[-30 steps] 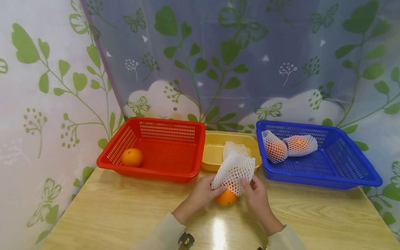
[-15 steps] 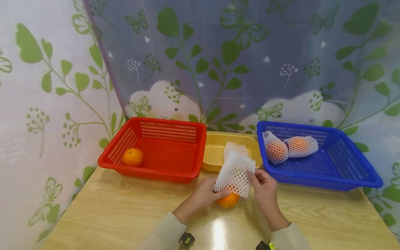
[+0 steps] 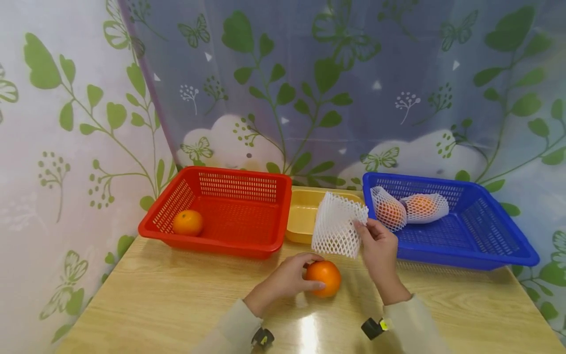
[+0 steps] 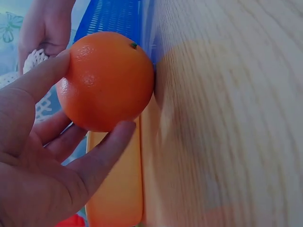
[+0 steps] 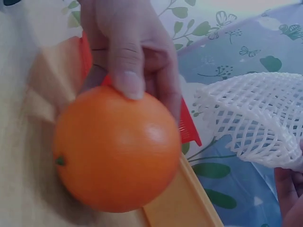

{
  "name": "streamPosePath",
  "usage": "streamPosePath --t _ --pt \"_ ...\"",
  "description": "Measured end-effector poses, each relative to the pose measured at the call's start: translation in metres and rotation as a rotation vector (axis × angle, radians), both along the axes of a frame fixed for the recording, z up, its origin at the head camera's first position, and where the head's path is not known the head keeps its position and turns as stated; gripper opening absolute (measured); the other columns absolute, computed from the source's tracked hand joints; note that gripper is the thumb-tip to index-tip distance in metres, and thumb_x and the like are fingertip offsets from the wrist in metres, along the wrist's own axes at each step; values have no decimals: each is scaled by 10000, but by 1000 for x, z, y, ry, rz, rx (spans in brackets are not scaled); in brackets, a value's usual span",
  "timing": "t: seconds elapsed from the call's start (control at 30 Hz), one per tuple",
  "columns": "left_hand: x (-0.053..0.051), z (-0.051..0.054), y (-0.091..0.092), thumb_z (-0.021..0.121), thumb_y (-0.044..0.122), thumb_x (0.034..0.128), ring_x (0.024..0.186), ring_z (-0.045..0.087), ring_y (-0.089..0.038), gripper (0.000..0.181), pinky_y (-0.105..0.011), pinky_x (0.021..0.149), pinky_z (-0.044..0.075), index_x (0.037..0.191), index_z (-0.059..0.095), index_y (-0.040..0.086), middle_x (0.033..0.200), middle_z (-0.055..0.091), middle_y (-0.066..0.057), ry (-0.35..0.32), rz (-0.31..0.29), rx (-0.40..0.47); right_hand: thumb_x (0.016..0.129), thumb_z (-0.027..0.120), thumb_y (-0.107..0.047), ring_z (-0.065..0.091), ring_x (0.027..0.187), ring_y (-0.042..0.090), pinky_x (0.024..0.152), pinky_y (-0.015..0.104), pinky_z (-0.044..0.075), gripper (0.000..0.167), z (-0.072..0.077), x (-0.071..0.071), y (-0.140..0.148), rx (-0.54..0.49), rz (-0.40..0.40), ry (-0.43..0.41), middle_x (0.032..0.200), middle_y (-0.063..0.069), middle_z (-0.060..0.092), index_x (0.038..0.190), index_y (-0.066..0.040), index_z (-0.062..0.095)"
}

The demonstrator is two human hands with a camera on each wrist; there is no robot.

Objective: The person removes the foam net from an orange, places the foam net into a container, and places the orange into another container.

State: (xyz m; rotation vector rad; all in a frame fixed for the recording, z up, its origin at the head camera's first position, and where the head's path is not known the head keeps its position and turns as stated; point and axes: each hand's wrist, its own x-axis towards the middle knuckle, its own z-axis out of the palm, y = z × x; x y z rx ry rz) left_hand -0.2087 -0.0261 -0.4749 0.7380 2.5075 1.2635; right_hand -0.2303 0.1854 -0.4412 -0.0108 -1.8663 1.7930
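Observation:
A bare orange [image 3: 326, 279] rests on the table in front of the yellow tray, its green stem end showing in the left wrist view. My left hand [image 3: 289, 278] grips it from the left, thumb on the near side and fingers round the far side. To the right, my right hand [image 3: 381, 253] pinches a white foam net sleeve [image 3: 338, 228] by its right edge. The sleeve hangs loose in front of the yellow tray [image 3: 302, 216], apart from the orange. In the right wrist view the foam net sleeve [image 5: 258, 118] looks flattened, with nothing inside.
A red basket [image 3: 234, 248] at the left holds one bare orange [image 3: 187, 223]. At the right, a blue basket [image 3: 460, 255] holds two fruits in white nets [image 3: 389, 211]. The wooden table [image 3: 177, 295] stretches in front; a patterned curtain hangs behind.
The foam net sleeve has come off the orange and moved up and away with my right hand. My left hand keeps its hold on the orange, which is now fully uncovered.

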Motion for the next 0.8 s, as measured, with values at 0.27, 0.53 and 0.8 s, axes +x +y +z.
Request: streamPosePath --t 0.27,0.53,0.8 --pt "1 4 0 801 284 814 1088 573 -175 517 -344 942 472 1279 604 173 1243 613 24 -2 -20 -42 918 668 -88 587 734 14 668 122 495 232 17 -21 0 40 31 -107 791 -112 639 1053 100 652" --pt "1 5 -1 804 258 810 1089 565 -153 529 -319 957 465 1286 590 169 1247 610 37 37 -53 -64 938 647 -114 575 723 -8 627 134 501 292 24 -46 -6 85 46 -224 1005 154 683 1177 52 633" --pt "0 4 -2 801 254 814 1073 560 -122 512 -294 943 468 1273 589 171 1235 605 47 36 -68 -38 966 608 -141 643 959 229 618 163 504 437 18 -70 -12 234 145 -365 1224 251 618 1375 -30 505"
